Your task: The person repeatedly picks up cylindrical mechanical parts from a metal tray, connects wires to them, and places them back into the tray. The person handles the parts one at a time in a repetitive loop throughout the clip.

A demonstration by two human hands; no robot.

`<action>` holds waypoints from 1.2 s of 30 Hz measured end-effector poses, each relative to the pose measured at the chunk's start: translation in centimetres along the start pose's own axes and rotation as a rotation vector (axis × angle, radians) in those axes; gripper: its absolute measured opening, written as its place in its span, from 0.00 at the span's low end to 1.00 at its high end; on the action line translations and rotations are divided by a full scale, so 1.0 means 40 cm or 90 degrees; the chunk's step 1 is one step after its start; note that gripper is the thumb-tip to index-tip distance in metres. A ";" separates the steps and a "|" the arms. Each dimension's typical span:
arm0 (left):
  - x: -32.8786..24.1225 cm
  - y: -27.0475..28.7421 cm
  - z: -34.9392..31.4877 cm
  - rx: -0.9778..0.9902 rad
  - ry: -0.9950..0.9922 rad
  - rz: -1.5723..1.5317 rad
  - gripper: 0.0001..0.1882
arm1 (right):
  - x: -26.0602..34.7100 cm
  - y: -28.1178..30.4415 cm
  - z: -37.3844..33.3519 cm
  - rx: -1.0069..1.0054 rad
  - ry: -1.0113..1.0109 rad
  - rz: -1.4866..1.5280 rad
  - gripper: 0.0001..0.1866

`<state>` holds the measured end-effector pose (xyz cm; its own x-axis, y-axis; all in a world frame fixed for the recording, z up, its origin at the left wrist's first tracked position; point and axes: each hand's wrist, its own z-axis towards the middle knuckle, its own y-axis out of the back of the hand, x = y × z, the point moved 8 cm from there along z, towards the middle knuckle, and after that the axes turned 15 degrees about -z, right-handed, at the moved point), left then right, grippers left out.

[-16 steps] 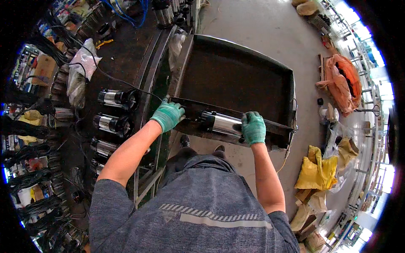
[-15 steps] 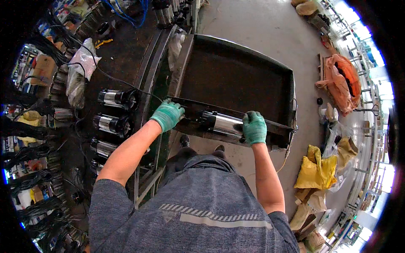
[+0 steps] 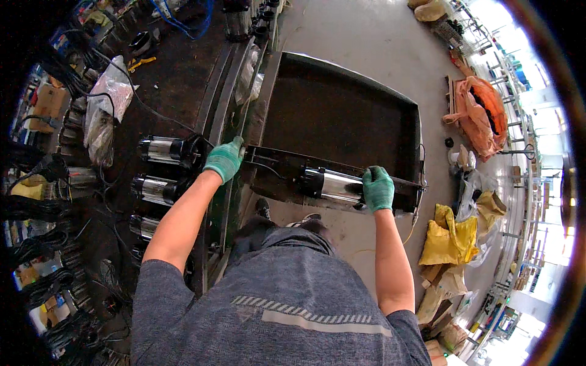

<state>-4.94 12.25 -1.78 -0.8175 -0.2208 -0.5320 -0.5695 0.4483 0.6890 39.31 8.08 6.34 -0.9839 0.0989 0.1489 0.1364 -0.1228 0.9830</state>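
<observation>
In the head view, I saw my right hand (image 3: pixel 378 188), in a green glove, clenched around the near end of a shiny steel pump (image 3: pixel 332 184). The pump lay on its side on the front rim of a big dark metal tray (image 3: pixel 342 116), with its black end cap pointing toward my left hand. My left hand (image 3: pixel 224 158), also in a green glove, rested at the left corner of the same tray rim; I could not tell if it was grasping something there or only pressing. Just left of this hand, more steel pumps (image 3: pixel 160 149) of the same kind lay in a row on the dark desk (image 3: pixel 177 79), with black cables around them. To the right of my right hand, yellow bags (image 3: pixel 445 241) lay on the concrete floor (image 3: pixel 366 36).
</observation>
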 end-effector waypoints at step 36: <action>-0.083 -0.067 -0.130 -0.260 -0.356 -0.594 0.09 | 0.005 -0.002 0.022 -0.021 -0.025 -0.044 0.10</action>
<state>-1.16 7.28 0.70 0.0279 0.1403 -0.9897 -0.9993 -0.0222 -0.0313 39.22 8.96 6.40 -0.9854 0.1473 0.0859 0.0642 -0.1464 0.9871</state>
